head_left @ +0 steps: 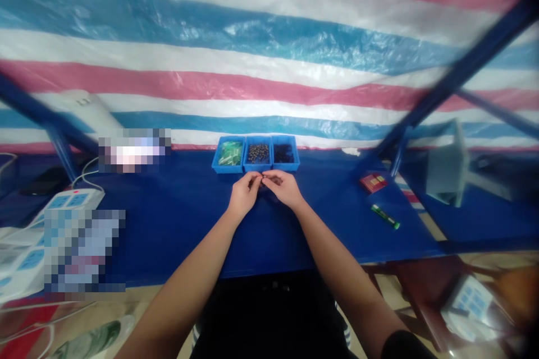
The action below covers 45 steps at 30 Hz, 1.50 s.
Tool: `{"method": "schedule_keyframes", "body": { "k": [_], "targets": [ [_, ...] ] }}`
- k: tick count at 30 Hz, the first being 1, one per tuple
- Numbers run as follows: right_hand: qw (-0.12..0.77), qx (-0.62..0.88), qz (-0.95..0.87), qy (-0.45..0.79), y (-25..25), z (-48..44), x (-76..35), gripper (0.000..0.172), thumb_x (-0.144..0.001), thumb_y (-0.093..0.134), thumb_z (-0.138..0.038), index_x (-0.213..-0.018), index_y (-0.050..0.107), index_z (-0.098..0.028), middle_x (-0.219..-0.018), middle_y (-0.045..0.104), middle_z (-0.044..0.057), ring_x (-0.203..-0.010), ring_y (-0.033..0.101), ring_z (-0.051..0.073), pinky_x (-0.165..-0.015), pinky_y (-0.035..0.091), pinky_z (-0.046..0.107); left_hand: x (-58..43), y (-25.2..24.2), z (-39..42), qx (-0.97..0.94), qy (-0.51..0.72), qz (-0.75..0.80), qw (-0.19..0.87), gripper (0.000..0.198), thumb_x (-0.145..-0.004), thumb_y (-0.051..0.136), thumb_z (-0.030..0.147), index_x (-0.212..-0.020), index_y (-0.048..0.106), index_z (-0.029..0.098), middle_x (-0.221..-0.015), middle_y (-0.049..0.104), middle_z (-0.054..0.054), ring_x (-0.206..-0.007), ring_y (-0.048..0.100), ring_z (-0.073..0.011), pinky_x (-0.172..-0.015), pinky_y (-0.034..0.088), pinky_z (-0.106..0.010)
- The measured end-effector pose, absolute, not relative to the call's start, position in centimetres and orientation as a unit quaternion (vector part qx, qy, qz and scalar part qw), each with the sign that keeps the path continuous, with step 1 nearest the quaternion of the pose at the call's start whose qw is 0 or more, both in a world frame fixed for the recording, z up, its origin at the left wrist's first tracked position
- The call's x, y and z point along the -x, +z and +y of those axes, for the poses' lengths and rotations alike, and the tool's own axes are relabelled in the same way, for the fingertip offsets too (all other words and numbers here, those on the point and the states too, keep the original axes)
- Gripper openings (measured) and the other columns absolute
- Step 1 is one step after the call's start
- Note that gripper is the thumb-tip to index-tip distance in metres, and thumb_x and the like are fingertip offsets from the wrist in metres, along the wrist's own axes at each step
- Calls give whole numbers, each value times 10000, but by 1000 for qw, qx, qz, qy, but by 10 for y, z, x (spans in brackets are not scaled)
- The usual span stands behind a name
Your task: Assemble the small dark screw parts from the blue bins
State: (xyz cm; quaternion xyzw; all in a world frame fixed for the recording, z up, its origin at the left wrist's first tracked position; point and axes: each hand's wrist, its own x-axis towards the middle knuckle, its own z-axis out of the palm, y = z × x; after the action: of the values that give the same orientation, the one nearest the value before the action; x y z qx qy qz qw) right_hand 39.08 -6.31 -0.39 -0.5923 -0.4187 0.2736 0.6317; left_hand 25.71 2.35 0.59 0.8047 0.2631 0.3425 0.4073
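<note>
My left hand [245, 193] and my right hand [283, 186] meet over the blue table, fingertips pinched together. Between them is a tiny dark piece, too small to make out. Just beyond the fingers stand three blue bins side by side. The left bin [228, 169] contains green and clear plastic packets [231, 152]. Many small brass-and-black parts [258, 153] fill the middle bin [257, 167]. Small black parts [283, 153] lie in the right bin [291, 167].
The blue table [168, 224] backs onto a striped plastic sheet [269, 90]. A white power strip [80, 202] with cables lies at the left. Toward the right are a red box [373, 182] and a green packet [385, 216]. Blue frame bars [438, 98] slant at both sides.
</note>
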Motion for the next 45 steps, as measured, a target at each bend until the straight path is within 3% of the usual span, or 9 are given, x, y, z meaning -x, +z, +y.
{"method": "schedule_keyframes", "body": {
  "k": [9, 16, 45],
  "targets": [
    [626, 594, -437, 253, -3, -63, -389, 307, -787, 678, -402, -1022, 698, -205, -897, 729, 53, -790, 697, 181, -767, 568, 316, -255, 8, 23, -809, 334, 264, 405, 308, -939, 463, 449, -910, 643, 200, -767, 684, -1, -704, 648, -146, -704, 502, -250],
    [630, 607, -420, 242, -3, -64, -392, 277, -788, 678, -384, -997, 713, -207, -914, 735, 55, -800, 697, 184, -789, 573, 325, -256, 6, 22, -790, 346, 270, 428, 276, -896, 553, 430, -1051, 628, 215, -816, 708, -8, -724, 674, -153, -732, 523, -271],
    [642, 579, -417, 281, 0, -65, -387, 303, -760, 711, -378, -990, 713, -180, -902, 740, 67, -805, 712, 202, -791, 581, 341, -255, 10, 23, -813, 323, 256, 411, 286, -945, 457, 438, -915, 618, 203, -752, 666, 7, -687, 629, -138, -693, 486, -237]
  ]
}}
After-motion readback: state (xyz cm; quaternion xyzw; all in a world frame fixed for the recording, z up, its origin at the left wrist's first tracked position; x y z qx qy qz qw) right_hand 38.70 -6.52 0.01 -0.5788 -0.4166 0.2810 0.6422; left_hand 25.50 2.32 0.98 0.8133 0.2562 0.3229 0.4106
